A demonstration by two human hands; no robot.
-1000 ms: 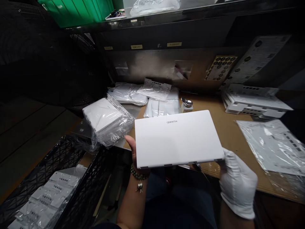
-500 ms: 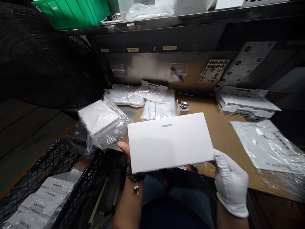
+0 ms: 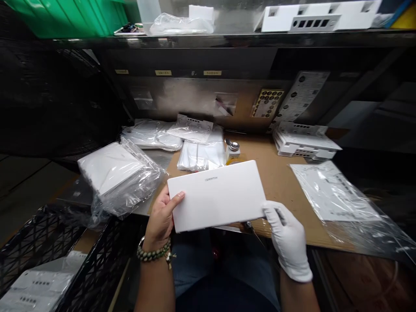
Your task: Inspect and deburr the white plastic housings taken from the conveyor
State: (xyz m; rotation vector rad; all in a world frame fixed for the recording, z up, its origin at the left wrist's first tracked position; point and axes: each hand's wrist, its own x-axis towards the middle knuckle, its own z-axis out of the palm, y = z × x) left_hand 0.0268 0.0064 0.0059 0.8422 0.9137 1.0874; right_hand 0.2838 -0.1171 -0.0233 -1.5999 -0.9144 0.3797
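Note:
A flat white plastic cover (image 3: 217, 199) with a small grey logo near its far edge is held up over the front of the workbench. My left hand (image 3: 162, 214), bare and with a bead bracelet at the wrist, grips its left end, thumb on top and fingers behind. At the lower right corner, my right hand (image 3: 287, 238) in a white glove pinches the cover. Beyond it stand a small white box with a metal lid (image 3: 232, 149) and a stack of clear plastic bags (image 3: 201, 154).
White covers in plastic (image 3: 110, 167) lie at left, above a black crate (image 3: 97, 255) of bagged parts. More white housings (image 3: 305, 143) are stacked at back right, near a bagged panel (image 3: 334, 190). A shelf (image 3: 227, 40) with a green bin (image 3: 65, 17) runs overhead.
My left thumb has come over onto the cover's top face. The cover and both hands sit a little further left in view, and the camera view has shifted.

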